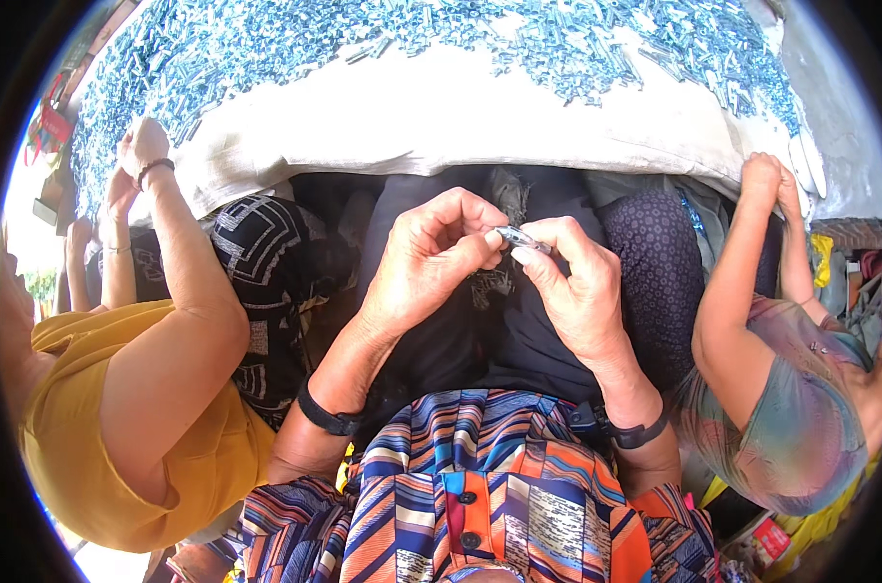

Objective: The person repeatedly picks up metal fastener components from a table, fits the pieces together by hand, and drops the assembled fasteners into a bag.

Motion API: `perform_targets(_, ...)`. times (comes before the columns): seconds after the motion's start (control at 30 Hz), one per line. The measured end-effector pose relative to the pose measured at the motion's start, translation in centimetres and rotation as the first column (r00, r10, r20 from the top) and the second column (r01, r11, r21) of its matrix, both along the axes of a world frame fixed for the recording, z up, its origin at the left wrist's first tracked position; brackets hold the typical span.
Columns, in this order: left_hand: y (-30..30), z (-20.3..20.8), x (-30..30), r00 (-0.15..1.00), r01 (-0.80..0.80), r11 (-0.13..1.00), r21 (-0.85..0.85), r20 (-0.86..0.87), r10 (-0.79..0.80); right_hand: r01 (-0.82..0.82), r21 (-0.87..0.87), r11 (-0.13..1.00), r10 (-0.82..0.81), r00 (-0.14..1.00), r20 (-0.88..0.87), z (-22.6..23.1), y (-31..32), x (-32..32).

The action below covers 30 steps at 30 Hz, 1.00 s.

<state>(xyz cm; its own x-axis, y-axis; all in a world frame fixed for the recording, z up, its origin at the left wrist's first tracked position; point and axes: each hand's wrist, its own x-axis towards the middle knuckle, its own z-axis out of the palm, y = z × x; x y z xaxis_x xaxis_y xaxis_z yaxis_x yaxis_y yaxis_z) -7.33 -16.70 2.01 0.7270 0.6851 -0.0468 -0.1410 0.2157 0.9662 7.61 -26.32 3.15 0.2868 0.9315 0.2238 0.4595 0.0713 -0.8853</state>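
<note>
Above my lap, both my hands meet at a small, shiny, silver-and-dark elongated piece (521, 237); its exact kind is too small to make out. My left hand (426, 257) pinches one end between thumb and forefinger, the other fingers curled. On the opposite end, the thumb and forefinger of my right hand (582, 287) are closed. Beyond them, a white cloth (441, 121) covers a work surface, where a wide spread of small glossy blue-and-silver pieces (363, 44) lies loose.
At my left, a person in a yellow top (140, 418) has both hands at the cloth's edge. Close on my right, another person in a multicoloured top (781, 408) works at the same edge. Long white objects (807, 165) lie at the cloth's right corner.
</note>
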Motion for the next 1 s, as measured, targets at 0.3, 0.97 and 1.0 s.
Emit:
perform_targets(0.3, -0.5, -0.4, 0.3, 0.995, -0.081, 0.993, -0.088, 0.055, 0.086, 0.030, 0.237, 0.971, -0.093, 0.961, 0.261, -0.7, 0.5, -0.2)
perform_targets(0.97, -1.1, -0.1, 0.7, 0.992, -0.112, 0.987, -0.114, 0.047, 0.118, 0.035, 0.290, 0.956, -0.137, 0.931, 0.340, -1.1, 0.5, -0.8)
perform_targets(1.0, -0.9, 0.0, 0.6, 0.994, -0.109, 0.992, -0.064, 0.021, 0.111, 0.033, 0.290, 0.956, -0.135, 0.931, 0.339, -1.1, 0.5, -0.8)
